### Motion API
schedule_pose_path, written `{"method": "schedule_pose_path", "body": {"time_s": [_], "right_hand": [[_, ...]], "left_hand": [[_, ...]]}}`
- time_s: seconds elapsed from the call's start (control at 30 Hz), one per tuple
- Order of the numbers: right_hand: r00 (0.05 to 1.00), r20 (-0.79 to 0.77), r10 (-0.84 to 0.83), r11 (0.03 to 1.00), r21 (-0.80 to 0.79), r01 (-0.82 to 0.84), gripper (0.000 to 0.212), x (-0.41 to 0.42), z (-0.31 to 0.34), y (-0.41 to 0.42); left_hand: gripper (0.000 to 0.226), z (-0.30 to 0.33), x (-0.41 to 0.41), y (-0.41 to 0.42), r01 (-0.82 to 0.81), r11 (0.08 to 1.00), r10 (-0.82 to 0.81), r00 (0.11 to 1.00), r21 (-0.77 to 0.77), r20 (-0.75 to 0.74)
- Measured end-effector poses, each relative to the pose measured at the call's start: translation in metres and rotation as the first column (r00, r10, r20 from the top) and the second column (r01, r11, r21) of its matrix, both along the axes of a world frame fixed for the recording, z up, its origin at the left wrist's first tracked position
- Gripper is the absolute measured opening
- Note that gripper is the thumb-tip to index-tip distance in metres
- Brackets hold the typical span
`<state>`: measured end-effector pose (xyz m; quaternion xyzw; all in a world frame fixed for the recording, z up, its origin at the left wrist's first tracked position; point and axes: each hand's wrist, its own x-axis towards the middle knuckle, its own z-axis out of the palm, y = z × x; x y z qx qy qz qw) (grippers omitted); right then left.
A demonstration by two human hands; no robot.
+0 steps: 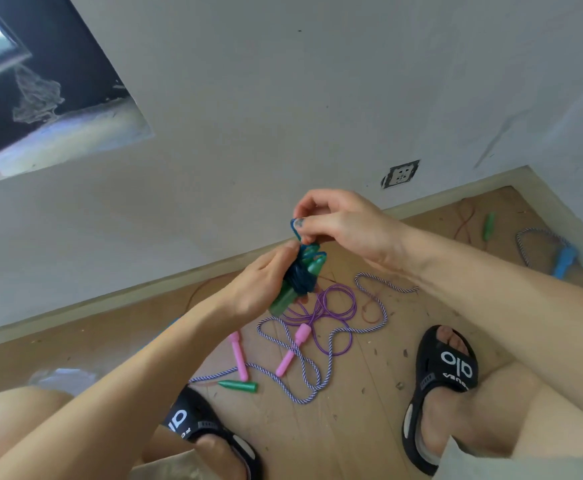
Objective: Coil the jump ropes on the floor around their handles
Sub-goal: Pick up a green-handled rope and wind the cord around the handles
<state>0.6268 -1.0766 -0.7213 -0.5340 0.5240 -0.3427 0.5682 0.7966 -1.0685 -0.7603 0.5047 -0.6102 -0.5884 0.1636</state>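
My left hand [262, 285] grips a bundle of two green handles [285, 301] with dark blue rope [300, 277] wound around their middle, held above the floor. My right hand [338, 223] pinches the last loop of that blue rope [297, 227] just above the bundle. Below on the wooden floor lie a purple rope [331, 306] with two pink handles [292, 351], a striped blue-and-white rope [304, 372], and one loose green handle [240, 386].
At the far right by the wall lie another striped rope with a blue handle [565, 261], a green handle [488, 226] and thin red rope [465, 223]. My feet in black sandals [446, 379] flank the ropes. A wall socket [401, 173] sits above the skirting.
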Motion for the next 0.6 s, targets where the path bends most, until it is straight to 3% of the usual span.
{"method": "schedule_pose_path", "body": {"time_s": [0.27,0.4,0.6], "right_hand": [[0.977,-0.208,-0.038,0.957,-0.288,-0.025,0.007,-0.019,0.066,0.030],[0.977,-0.185,-0.105,0.915,-0.403,0.022,0.010,-0.026,0.112,0.029],[0.957,-0.145,-0.252,0.834,-0.534,0.139,0.011,-0.038,0.156,0.013]], "left_hand": [[0.013,0.086,-0.008,-0.001,0.131,0.911,-0.157,0.987,-0.392,-0.036],[0.014,0.131,-0.019,-0.001,0.092,0.812,-0.121,0.993,-0.576,-0.013],[0.009,0.188,-0.041,-0.024,0.097,0.752,-0.108,0.994,-0.652,0.022]]}}
